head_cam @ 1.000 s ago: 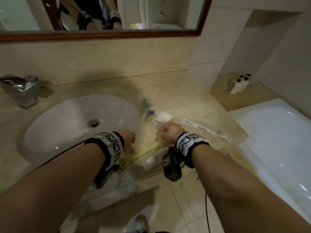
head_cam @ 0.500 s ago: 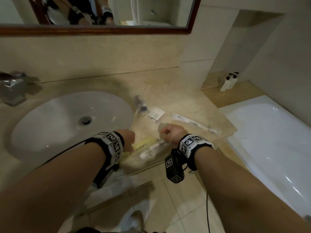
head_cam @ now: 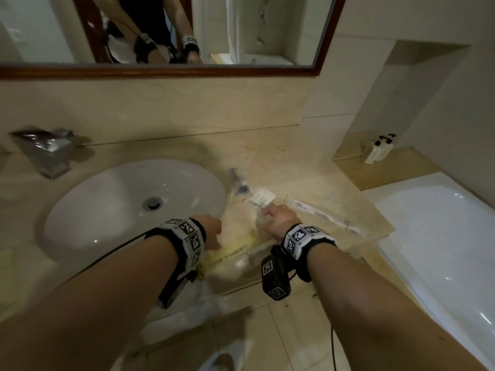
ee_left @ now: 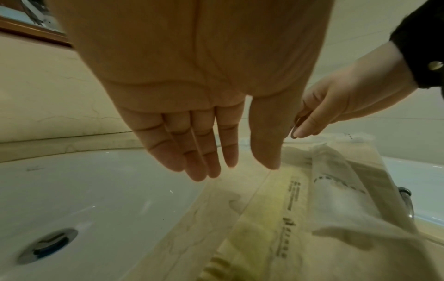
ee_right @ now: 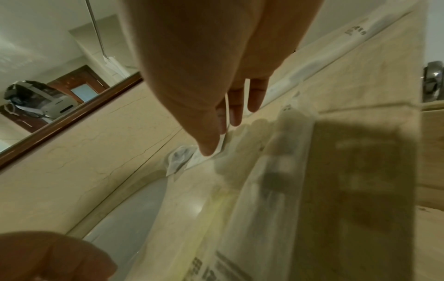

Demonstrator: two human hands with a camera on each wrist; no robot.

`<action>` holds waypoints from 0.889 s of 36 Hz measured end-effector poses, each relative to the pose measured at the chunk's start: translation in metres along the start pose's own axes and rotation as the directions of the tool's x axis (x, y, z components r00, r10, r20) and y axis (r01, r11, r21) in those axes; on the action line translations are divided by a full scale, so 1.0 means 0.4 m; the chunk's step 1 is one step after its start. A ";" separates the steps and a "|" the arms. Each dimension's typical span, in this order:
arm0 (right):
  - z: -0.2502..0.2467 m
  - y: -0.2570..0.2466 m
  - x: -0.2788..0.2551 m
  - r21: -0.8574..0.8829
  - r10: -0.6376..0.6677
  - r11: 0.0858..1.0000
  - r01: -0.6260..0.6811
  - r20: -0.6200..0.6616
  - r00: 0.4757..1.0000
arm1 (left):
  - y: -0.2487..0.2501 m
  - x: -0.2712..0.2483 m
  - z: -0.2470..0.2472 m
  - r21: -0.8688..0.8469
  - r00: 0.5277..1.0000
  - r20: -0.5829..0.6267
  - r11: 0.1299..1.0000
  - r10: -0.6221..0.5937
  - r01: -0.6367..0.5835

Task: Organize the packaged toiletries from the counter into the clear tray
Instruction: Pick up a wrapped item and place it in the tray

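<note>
A clear tray (head_cam: pixel 242 267) sits at the counter's front edge, right of the sink. In it lie a yellow packet (head_cam: pixel 238 247) (ee_left: pixel 264 218) and a white packet (head_cam: pixel 257 254) (ee_left: pixel 336 190). My left hand (head_cam: pixel 214 234) (ee_left: pixel 204 161) hovers over the tray's left rim (ee_left: pixel 254 194) with straight fingers, holding nothing. My right hand (head_cam: pixel 267 212) (ee_left: pixel 298 131) (ee_right: pixel 216 140) is above the tray's far end and pinches a thin pale packet between thumb and forefinger. Behind it on the counter lie a small white sachet (head_cam: pixel 263 198), a clear packet with something dark inside (head_cam: pixel 238 183) and a long toothbrush packet (head_cam: pixel 318 212).
The white sink (head_cam: pixel 120 210) with its chrome tap (head_cam: pixel 45 151) is to the left. A bathtub (head_cam: pixel 442 236) is to the right, with pump bottles (head_cam: pixel 377 151) on its ledge. A mirror (head_cam: pixel 160 70) hangs above. The counter edge drops to tiled floor just below my wrists.
The head view has swung about. Both hands stay over the tray almost where they were, and the right hand keeps its pinch.
</note>
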State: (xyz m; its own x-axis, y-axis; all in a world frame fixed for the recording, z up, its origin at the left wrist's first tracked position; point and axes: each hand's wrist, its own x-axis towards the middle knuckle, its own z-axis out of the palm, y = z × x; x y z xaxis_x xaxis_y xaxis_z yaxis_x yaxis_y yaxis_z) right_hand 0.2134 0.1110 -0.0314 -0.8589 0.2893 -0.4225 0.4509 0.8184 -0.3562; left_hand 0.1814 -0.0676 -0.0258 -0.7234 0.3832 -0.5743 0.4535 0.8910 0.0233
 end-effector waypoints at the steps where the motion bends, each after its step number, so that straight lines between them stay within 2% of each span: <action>1: 0.000 -0.006 0.006 -0.006 -0.007 1.000 0.007 -0.004 1.000 | 0.000 0.004 -0.005 -0.007 1.000 -0.009 1.000 0.000 0.000; 9: -0.011 -0.069 0.085 -0.034 -0.067 0.997 0.067 -0.028 0.997 | -0.030 0.044 -0.041 -0.064 0.997 -0.064 0.997 -0.037 0.033; 14: -0.018 -0.128 0.163 -0.044 -0.038 0.998 0.034 -0.081 0.996 | -0.061 0.079 -0.057 -0.102 0.995 -0.087 0.994 -0.057 0.049; 17: -0.016 -0.162 0.213 -0.043 0.029 0.999 -0.032 -0.071 0.997 | -0.073 0.106 -0.063 -0.137 0.992 -0.109 0.989 -0.062 0.047; 23: 0.010 -0.189 0.282 -0.132 0.081 0.987 -0.091 -0.082 0.993 | -0.088 0.133 -0.056 -0.248 0.988 -0.137 0.968 -0.074 0.038; 27: 0.007 -0.207 0.291 -0.156 0.054 0.986 -0.061 -0.047 0.997 | -0.113 0.132 -0.047 -0.339 0.980 -0.152 0.938 -0.130 0.072; 32: -0.024 -0.235 0.276 -0.074 -0.092 0.993 0.090 -0.023 0.995 | -0.162 0.115 -0.059 -0.434 0.949 -0.214 0.893 -0.232 0.121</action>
State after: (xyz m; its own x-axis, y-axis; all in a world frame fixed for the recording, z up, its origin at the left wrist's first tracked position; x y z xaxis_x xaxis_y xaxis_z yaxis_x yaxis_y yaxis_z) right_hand 0.0737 0.0707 -0.0368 -0.9022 0.2242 -0.3685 0.3524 0.8757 -0.3300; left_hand 0.1064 -0.1019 -0.0343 -0.9029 0.2090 -0.3756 0.0917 0.9474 0.3067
